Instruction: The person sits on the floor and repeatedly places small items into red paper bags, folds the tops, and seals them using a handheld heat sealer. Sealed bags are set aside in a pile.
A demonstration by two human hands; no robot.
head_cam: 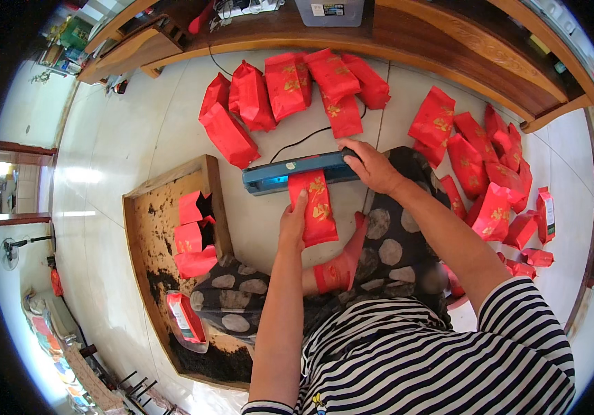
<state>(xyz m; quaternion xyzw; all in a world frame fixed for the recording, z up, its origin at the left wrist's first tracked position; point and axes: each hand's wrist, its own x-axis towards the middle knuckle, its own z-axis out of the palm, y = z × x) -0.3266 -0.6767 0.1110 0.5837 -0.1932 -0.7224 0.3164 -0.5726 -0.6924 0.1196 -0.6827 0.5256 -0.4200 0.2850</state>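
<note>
A blue hand-held-lever heat sealer point(268, 171) stands on the floor before me, a bluish light glowing near its left part. My right hand point(375, 168) grips the black knob at the right end of its upper arm. With my left hand point(293, 223) I hold a red packet with gold lettering point(318, 215), thumb on its front face. The packet's top edge lies in the sealer, between arm and base, and is hidden there. The packet hangs towards my legs.
At left lies a wooden tray point(219, 202) with dark loose leaf-like material point(219, 365), three open red packets point(189, 238) and a plastic scoop point(201, 346). Red packets stand beyond the sealer point(287, 88) and pile up at right point(468, 166). A black cord point(297, 141) crosses the floor.
</note>
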